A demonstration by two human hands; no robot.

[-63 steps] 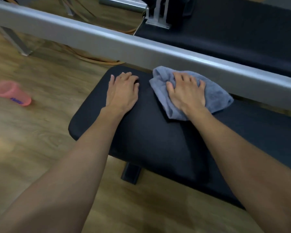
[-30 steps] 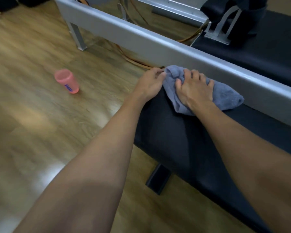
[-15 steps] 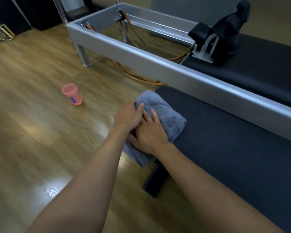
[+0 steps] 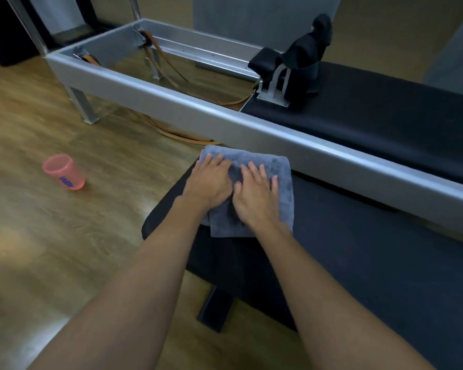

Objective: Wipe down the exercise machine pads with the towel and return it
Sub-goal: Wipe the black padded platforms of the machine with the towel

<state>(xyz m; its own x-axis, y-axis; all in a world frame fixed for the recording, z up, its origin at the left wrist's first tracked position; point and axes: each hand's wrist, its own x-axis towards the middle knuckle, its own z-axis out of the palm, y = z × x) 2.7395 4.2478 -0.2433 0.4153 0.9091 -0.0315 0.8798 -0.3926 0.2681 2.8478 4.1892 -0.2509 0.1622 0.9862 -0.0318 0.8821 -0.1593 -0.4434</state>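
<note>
**Both palms pressing a folded towel flat on the bench pad's end**

The grey terry towel [image 4: 253, 157] is lying on the left end of the black bench pad [image 4: 372, 263], at 12 o'clock from the wearer and just short of the silver frame rail [image 4: 225, 121]. It is folded into a soft-cornered, near-square block, so no clear long axis is showing. Its far edge is facing 12 o'clock and one layer is peeking out at its near left corner.

The left hand [image 4: 211, 182] and right hand [image 4: 254, 198] are resting side by side on it, palms down. Their fingers are straight, slightly spread and pointing toward 12 o'clock, and are pressing rather than gripping.

The pad is looking matte and padded with rounded corners. Its length is running from 10 to 4 o'clock, parallel to the smooth metal rail.

Beyond the rail, at 2 o'clock, a second black carriage pad [image 4: 385, 116] is carrying an upright shoulder rest [image 4: 305, 65] on a metal bracket. Tan straps [image 4: 171, 134] are trailing under the frame. At 10 o'clock a translucent pink cup [image 4: 63, 172] is standing on the glossy wood-grain floor [image 4: 51, 249], well apart from the pad.
</note>
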